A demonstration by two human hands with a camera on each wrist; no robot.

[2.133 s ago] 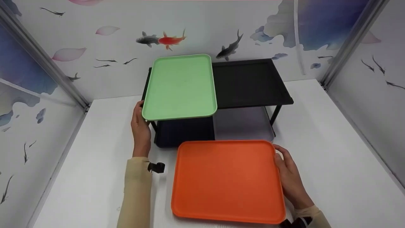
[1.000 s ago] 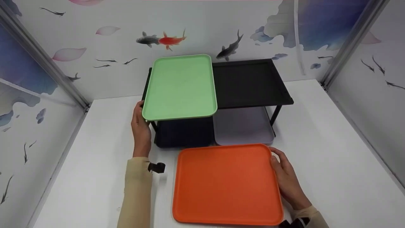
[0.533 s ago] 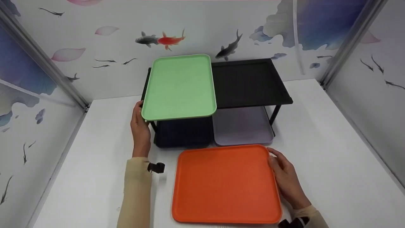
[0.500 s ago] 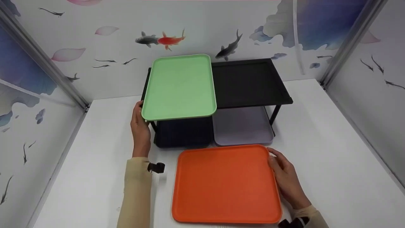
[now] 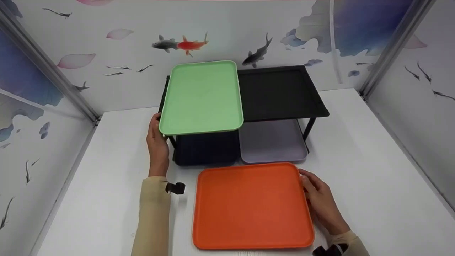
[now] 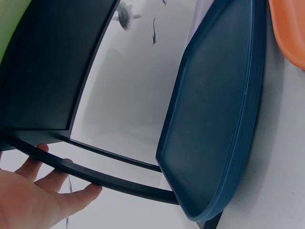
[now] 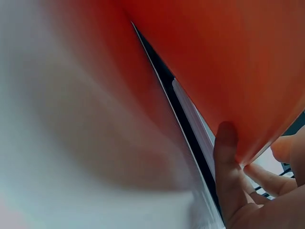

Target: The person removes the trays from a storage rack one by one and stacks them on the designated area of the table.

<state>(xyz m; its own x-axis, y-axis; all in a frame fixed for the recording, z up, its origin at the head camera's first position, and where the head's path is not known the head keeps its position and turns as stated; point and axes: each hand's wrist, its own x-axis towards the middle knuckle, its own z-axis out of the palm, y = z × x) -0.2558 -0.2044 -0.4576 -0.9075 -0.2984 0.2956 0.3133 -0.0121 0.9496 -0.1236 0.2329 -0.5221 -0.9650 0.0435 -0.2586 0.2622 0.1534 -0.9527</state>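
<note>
White desk, fish-patterned walls. Near its front edge, the orange tray [image 5: 252,206] has slid slightly left and back from the rack [image 5: 280,92]; right hand [image 5: 320,202] grips its right rim, lifting. Left hand [image 5: 157,142], fingers relaxed, steadies the rack's left end.

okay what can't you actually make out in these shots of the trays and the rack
- Left hand fingers: head view, hidden behind the green tray and rack.
- Navy tray: head view, rear covered by the green tray.
- Orange tray underside: right wrist view, blurred.
- Right hand fingers: head view, tucked under the orange tray's edge.
</note>
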